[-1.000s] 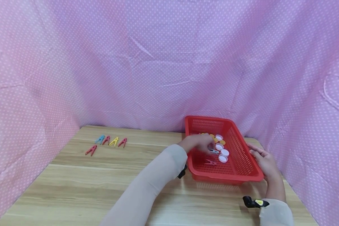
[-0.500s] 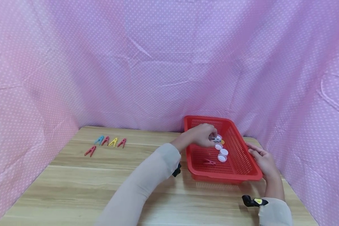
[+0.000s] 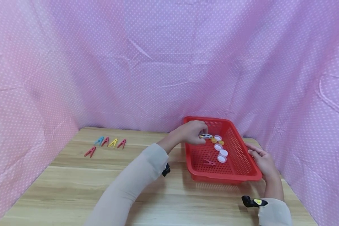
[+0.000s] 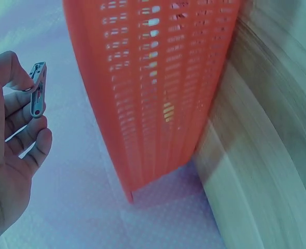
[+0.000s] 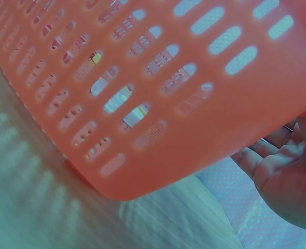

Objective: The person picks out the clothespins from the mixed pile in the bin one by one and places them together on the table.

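A pale grey-blue clothespin [image 3: 207, 136] is pinched between the thumb and fingers of my left hand [image 3: 190, 132], above the left side of a red plastic basket [image 3: 227, 176]. In the left wrist view, this clothespin [image 4: 38, 91] is held up beside the basket wall. My right hand [image 3: 266, 163] grips the basket's right rim, thumb on top and fingers beneath. Inside the basket lie a pink clothespin [image 3: 209, 162], several white caps [image 3: 223, 153] and a few yellow caps [image 3: 221, 142]. Part of the basket's far left corner is hidden behind my left hand.
On the wooden table [image 3: 101, 185] at left lie several clothespins: a blue clothespin [image 3: 99, 140], a yellow clothespin [image 3: 113, 143] and red ones, such as the nearest red clothespin [image 3: 90, 152]. A pink dotted curtain [image 3: 158, 78] surrounds the table's back and sides.
My left hand has picked the grey-blue clothespin up from among the caps, lifted it and drawn it leftward. The right hand keeps its hold on the basket rim.
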A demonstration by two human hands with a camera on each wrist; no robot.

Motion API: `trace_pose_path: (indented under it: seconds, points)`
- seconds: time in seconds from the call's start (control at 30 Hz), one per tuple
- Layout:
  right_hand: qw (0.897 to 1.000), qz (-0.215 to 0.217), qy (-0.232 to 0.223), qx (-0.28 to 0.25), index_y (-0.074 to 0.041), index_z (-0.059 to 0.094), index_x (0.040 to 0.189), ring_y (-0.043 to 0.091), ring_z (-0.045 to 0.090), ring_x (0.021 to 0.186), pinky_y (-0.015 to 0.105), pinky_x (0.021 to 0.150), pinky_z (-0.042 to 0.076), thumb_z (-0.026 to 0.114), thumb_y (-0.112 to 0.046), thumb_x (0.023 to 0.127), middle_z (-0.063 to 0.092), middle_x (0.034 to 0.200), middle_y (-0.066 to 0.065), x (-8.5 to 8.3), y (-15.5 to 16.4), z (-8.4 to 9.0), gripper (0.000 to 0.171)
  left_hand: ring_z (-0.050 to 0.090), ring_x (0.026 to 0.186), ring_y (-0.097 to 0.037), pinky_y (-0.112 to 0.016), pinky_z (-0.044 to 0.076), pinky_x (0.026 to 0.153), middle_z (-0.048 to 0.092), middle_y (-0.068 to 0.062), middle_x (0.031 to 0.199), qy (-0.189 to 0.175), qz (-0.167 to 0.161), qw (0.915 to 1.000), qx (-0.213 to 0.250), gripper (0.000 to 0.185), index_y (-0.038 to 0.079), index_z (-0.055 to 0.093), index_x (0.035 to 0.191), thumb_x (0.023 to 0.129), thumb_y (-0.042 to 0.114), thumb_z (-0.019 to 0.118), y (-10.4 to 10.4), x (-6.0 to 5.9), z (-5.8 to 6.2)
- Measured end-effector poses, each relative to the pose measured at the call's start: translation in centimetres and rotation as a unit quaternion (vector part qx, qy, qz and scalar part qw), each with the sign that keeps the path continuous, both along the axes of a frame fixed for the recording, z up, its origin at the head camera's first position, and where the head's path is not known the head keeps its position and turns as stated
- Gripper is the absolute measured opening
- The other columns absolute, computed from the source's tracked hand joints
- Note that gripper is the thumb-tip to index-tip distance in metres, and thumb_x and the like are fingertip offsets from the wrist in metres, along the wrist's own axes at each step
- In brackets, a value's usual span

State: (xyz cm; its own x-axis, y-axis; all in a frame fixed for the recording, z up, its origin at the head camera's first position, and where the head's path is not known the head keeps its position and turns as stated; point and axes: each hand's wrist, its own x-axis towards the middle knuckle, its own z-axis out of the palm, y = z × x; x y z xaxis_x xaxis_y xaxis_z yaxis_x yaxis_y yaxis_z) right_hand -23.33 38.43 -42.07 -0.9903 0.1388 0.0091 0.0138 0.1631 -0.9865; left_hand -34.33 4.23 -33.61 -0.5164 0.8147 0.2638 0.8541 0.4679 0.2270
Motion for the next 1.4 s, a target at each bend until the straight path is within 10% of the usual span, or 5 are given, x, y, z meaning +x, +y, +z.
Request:
trace_pose_path:
  seconds: [1.03, 1.4]
  points:
    - [1.0, 0.0, -0.021, 0.01, -0.012, 0.042, 0.156, 0.005, 0.071, 0.089, 0.029, 0.074, 0.061, 0.058, -0.036, 0.105, 0.068, 0.101, -0.023, 0.0, 0.0, 0.0, 0.059, 0.057, 0.08, -0.015, -0.029, 0.049, 0.071, 0.062, 0.0, 0.086, 0.044, 0.021, 0.9971, 0.059, 0.019, 0.01, 0.064, 0.093, 0.077, 0.019, 0.066, -12.4, 0.7, -1.8]
    - [1.0, 0.008, -0.012, -0.018, -0.015, 0.047, 0.154, 0.007, 0.072, 0.089, 0.028, 0.073, 0.061, 0.06, -0.032, 0.105, 0.071, 0.102, -0.02, -0.1, 0.1, -0.1, 0.054, 0.059, 0.088, -0.02, -0.037, 0.051, 0.079, 0.065, -0.003, 0.096, 0.028, 0.083, 0.9954, 0.039, 0.027, 0.009, 0.066, 0.104, 0.079, 0.018, 0.068, -17.0, 1.4, -3.0]
